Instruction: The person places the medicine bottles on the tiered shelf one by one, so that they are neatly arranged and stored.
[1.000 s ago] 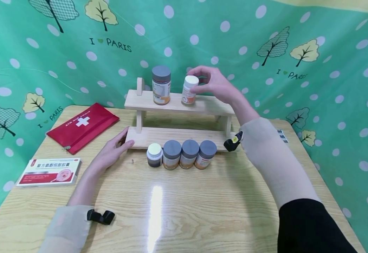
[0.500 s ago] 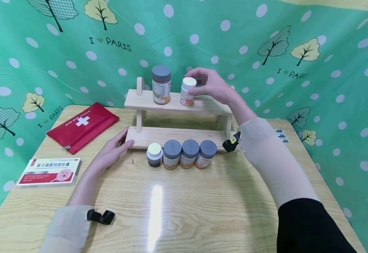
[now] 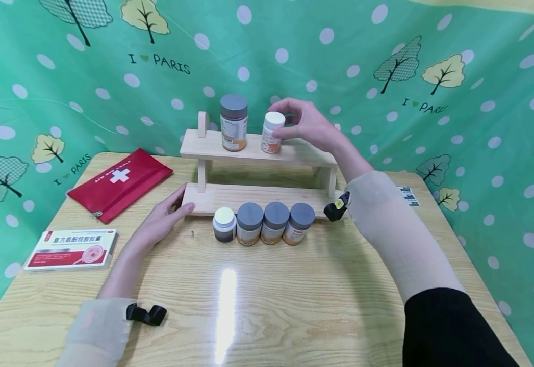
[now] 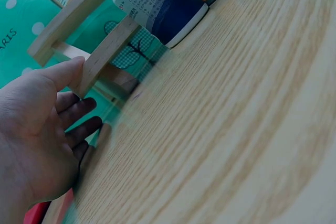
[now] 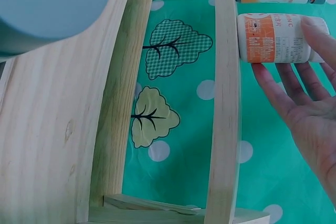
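A two-tier wooden shelf (image 3: pixel 257 196) stands on the table. On its upper board is a small white pill bottle (image 3: pixel 270 145) with an orange label, which my right hand (image 3: pixel 307 122) holds between thumb and fingers; in the right wrist view the bottle's base meets the board. A larger grey-capped bottle (image 3: pixel 234 127) stands upright to its left on the same board. My left hand (image 3: pixel 160 223) grips the left end of the lower board, thumb at the front; the left wrist view shows the thumb (image 4: pixel 71 72) against the wood and the other fingers beyond it.
In front of the lower board stand a white-capped bottle (image 3: pixel 224 227) and several grey-capped bottles (image 3: pixel 250 227) in a row. To the left lie a red first-aid pouch (image 3: pixel 120 186) and a white-and-red medicine box (image 3: pixel 71 250). A green patterned cloth (image 3: pixel 340 46) hangs behind.
The white bottle and my right hand have shifted slightly left and toward the front of the upper board, then stayed nearly still. The left hand has not moved.
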Action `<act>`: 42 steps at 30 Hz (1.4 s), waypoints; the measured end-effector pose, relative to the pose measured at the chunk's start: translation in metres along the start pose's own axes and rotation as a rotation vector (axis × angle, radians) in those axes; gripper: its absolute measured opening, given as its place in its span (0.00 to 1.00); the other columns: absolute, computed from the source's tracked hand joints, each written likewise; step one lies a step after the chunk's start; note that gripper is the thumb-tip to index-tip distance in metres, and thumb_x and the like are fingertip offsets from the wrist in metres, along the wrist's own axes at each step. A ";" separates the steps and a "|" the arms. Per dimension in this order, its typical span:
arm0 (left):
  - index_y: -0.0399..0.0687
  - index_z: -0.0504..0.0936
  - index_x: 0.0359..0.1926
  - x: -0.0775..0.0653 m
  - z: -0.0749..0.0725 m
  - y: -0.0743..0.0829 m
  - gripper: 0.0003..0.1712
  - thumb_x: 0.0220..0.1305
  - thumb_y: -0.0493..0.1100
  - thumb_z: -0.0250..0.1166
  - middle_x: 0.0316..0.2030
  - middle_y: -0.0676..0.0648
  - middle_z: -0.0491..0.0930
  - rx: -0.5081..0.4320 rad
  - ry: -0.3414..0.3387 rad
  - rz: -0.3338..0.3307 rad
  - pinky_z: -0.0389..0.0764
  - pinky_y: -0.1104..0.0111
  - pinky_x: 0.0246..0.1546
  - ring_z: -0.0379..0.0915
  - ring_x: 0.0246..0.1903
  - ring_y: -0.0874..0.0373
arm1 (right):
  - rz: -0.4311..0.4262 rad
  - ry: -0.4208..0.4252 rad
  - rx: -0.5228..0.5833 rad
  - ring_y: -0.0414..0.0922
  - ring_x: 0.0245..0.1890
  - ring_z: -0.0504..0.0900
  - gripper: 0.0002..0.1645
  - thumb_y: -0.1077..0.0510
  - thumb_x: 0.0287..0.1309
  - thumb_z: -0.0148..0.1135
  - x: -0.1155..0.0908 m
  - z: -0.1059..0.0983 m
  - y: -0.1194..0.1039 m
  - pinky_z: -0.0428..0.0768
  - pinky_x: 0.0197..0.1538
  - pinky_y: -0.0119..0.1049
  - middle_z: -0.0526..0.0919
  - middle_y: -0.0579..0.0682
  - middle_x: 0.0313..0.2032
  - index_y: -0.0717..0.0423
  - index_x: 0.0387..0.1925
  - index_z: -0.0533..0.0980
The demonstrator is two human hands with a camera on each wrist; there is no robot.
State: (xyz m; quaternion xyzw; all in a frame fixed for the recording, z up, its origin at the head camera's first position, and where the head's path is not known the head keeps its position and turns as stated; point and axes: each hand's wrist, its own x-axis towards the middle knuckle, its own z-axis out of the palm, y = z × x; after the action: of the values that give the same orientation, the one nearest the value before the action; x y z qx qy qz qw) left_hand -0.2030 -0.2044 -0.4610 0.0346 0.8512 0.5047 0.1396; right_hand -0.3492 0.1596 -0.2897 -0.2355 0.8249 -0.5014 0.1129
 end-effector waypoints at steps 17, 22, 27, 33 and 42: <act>0.67 0.40 0.83 0.000 0.000 0.001 0.48 0.74 0.66 0.56 0.84 0.45 0.41 -0.015 -0.001 0.003 0.45 0.40 0.81 0.34 0.83 0.41 | -0.039 -0.007 -0.007 0.48 0.62 0.80 0.31 0.64 0.57 0.75 0.001 0.001 0.001 0.79 0.66 0.40 0.75 0.49 0.68 0.58 0.62 0.76; 0.67 0.40 0.83 0.001 0.000 -0.001 0.48 0.74 0.66 0.56 0.84 0.46 0.41 -0.019 -0.002 0.005 0.44 0.40 0.81 0.33 0.83 0.42 | -0.041 -0.013 -0.007 0.48 0.63 0.79 0.39 0.62 0.57 0.75 -0.003 0.000 0.003 0.78 0.68 0.43 0.77 0.51 0.65 0.56 0.69 0.71; 0.67 0.40 0.83 0.001 0.001 -0.001 0.48 0.74 0.66 0.55 0.84 0.46 0.41 -0.024 -0.003 0.010 0.44 0.40 0.81 0.33 0.84 0.42 | -0.044 0.017 0.038 0.50 0.66 0.78 0.43 0.58 0.59 0.75 -0.015 -0.004 0.007 0.80 0.68 0.47 0.76 0.51 0.67 0.50 0.73 0.68; 0.67 0.40 0.83 0.000 0.001 0.000 0.48 0.74 0.67 0.56 0.84 0.46 0.40 -0.023 -0.002 0.011 0.44 0.39 0.81 0.32 0.84 0.41 | -0.076 0.110 0.122 0.57 0.66 0.78 0.37 0.59 0.64 0.69 -0.040 -0.009 0.017 0.84 0.62 0.43 0.77 0.59 0.66 0.48 0.73 0.68; 0.67 0.40 0.83 0.000 0.001 -0.001 0.48 0.74 0.67 0.56 0.84 0.46 0.40 -0.023 -0.002 0.008 0.43 0.39 0.81 0.32 0.84 0.41 | -0.140 0.241 0.196 0.48 0.58 0.84 0.29 0.60 0.66 0.67 -0.083 -0.009 0.039 0.86 0.58 0.35 0.82 0.57 0.59 0.48 0.67 0.74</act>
State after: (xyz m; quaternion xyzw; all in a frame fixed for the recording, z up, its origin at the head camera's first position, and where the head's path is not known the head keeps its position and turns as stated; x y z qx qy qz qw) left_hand -0.2025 -0.2044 -0.4619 0.0370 0.8451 0.5150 0.1385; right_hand -0.2915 0.2234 -0.3237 -0.2184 0.7613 -0.6105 0.0005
